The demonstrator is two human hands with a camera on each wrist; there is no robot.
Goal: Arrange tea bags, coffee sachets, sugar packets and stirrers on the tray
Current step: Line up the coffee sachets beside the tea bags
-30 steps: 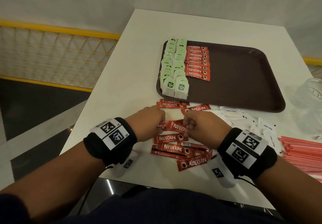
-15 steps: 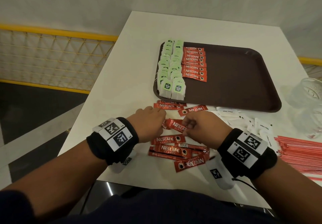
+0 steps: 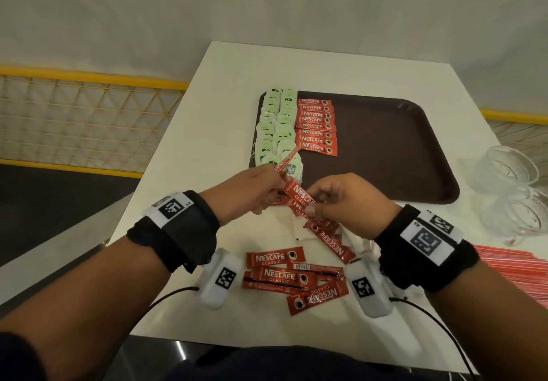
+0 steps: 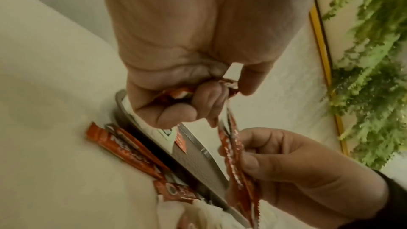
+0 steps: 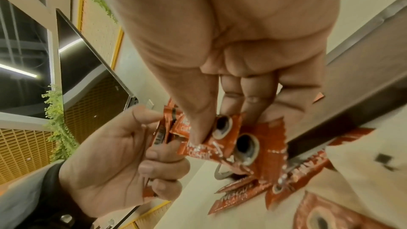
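Both hands are raised above the table's near edge, just in front of the brown tray (image 3: 400,155). My left hand (image 3: 261,190) grips red coffee sachets (image 3: 298,198), one edge poking up at the tea bags. My right hand (image 3: 341,199) pinches the other end of the same red sachets (image 5: 222,135) between thumb and fingers. In the left wrist view the sachets (image 4: 231,147) hang between the two hands. On the tray, green tea bags (image 3: 277,125) fill two left columns and a column of coffee sachets (image 3: 317,127) lies beside them.
Loose coffee sachets (image 3: 284,275) lie on the white table (image 3: 184,187) near its front edge. White sugar packets (image 3: 302,227) sit under my right hand, red stirrers (image 3: 516,268) at the right edge, and clear glassware (image 3: 510,184) right of the tray.
Both hands have lifted off the table with the sachets between them and moved toward the tray's near edge. The head view has tilted, so the tray sits lower in frame.
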